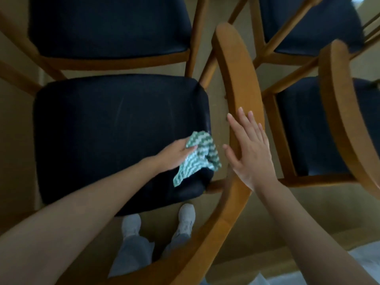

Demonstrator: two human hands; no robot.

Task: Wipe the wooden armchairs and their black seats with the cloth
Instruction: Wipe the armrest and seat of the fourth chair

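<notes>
I look straight down on a wooden armchair with a black seat [115, 130]. My left hand [174, 155] grips a green-and-white zigzag cloth [199, 155] at the seat's right edge. My right hand [250, 149] lies with straight, spread fingers over the chair's curved wooden armrest [238, 79], fingertips pointing away from me. Whether the palm touches the wood is unclear.
The chair's black backrest cushion [107, 25] is at the top. A second armchair with a black seat [308, 128] and wooden arm [337, 103] stands close on the right. My grey shoes [186, 217] stand on the tan floor before the seat.
</notes>
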